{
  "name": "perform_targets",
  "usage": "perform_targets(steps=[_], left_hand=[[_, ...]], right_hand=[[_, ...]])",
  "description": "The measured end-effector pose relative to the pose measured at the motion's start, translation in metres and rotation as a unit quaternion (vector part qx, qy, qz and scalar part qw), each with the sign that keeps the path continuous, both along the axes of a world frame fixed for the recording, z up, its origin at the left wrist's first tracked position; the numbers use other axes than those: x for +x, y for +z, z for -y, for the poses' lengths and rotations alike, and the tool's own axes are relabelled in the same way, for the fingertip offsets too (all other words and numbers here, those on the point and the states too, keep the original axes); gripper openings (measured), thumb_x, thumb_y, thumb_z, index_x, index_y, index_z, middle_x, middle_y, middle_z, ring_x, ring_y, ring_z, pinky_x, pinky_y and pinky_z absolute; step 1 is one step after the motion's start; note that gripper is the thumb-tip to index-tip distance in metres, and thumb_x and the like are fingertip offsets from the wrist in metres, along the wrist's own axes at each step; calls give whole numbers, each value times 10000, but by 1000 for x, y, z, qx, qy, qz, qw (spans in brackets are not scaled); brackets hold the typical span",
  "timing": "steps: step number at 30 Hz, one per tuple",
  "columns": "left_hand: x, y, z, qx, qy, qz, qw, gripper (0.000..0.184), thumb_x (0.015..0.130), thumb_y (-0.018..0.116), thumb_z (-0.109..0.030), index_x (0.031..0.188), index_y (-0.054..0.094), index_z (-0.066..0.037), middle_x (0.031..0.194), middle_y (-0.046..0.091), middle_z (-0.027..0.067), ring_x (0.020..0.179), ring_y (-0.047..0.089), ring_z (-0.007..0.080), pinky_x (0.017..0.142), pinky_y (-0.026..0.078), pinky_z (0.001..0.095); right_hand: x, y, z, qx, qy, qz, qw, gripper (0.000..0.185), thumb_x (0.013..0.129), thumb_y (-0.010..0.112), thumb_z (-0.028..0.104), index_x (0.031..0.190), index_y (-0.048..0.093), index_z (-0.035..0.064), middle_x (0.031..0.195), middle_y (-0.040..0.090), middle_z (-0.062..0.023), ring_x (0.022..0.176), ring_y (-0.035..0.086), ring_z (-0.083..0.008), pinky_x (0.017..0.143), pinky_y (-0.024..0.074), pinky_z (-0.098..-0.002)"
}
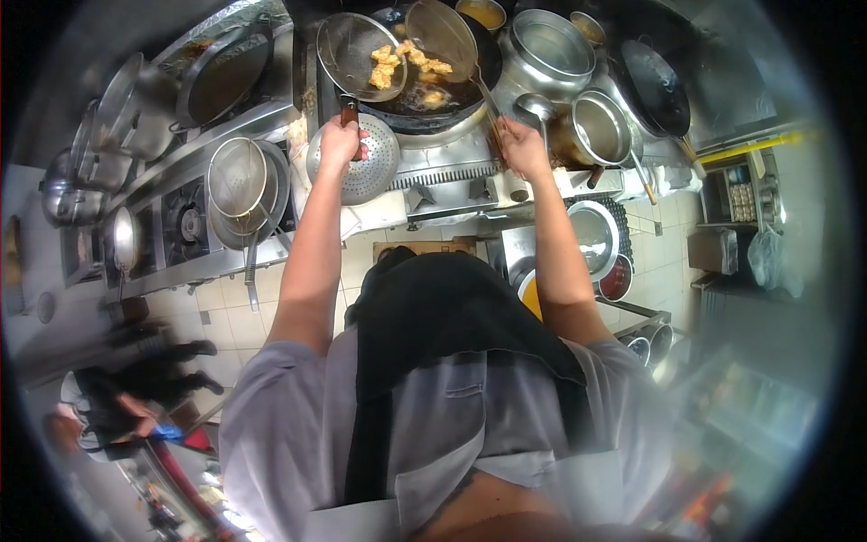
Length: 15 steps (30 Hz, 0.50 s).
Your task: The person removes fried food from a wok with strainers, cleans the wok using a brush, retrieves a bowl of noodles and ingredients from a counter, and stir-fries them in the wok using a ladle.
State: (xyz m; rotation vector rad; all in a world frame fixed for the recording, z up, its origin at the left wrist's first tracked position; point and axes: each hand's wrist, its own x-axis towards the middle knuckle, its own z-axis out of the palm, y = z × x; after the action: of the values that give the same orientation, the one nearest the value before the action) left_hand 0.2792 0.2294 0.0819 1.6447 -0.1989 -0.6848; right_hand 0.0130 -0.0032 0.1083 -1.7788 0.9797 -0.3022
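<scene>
Floor tiles (239, 312) lie below a steel stove surface (438, 161). The left hand (341, 146) is wrapped round a brown handle (349, 110), the right hand (521, 147) round another. Their round, shallow strainers – left strainer (345, 52) pointing nearly straight away, right strainer (442, 32) slanting away leftward – sit side by side over a dark wok (447, 119), with lumpy golden pieces (384, 70) at both bowls.

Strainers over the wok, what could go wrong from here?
Golden pieces near the rims of the left strainer and right strainer could slip into the wok, perhaps causing a splash. The right hand might also knock the ladle close beside it.
</scene>
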Motion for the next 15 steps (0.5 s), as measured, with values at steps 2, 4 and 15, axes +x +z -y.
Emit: perform_targets(steps=[2, 4, 15], left_hand=[[1, 0, -2, 19, 2, 20, 1000, 265, 956, 464, -120, 1168, 520, 29, 790, 630, 112, 469, 572, 158, 375, 505, 308], [2, 2, -4, 22, 4, 20, 1000, 267, 957, 466, -123, 1169, 524, 28, 788, 631, 112, 464, 571, 157, 372, 502, 306], [5, 6, -16, 50, -10, 77, 996, 272, 948, 458, -106, 1177, 521, 26, 771, 630, 112, 435, 553, 146, 365, 489, 299]], right_hand=[[-2, -4, 1, -25, 0, -4, 1000, 363, 932, 571, 148, 1288, 623, 101, 585, 582, -41, 397, 503, -133, 378, 409, -322], [-3, -10, 2, -50, 0, -7, 999, 354, 926, 576, 151, 1270, 635, 97, 591, 597, -54, 405, 518, -143, 391, 427, -328], [-6, -2, -4, -263, -13, -35, 964, 329, 898, 593, 167, 1209, 653, 77, 1024, 664, -246, 965, 672, -367, 851, 525, -396]])
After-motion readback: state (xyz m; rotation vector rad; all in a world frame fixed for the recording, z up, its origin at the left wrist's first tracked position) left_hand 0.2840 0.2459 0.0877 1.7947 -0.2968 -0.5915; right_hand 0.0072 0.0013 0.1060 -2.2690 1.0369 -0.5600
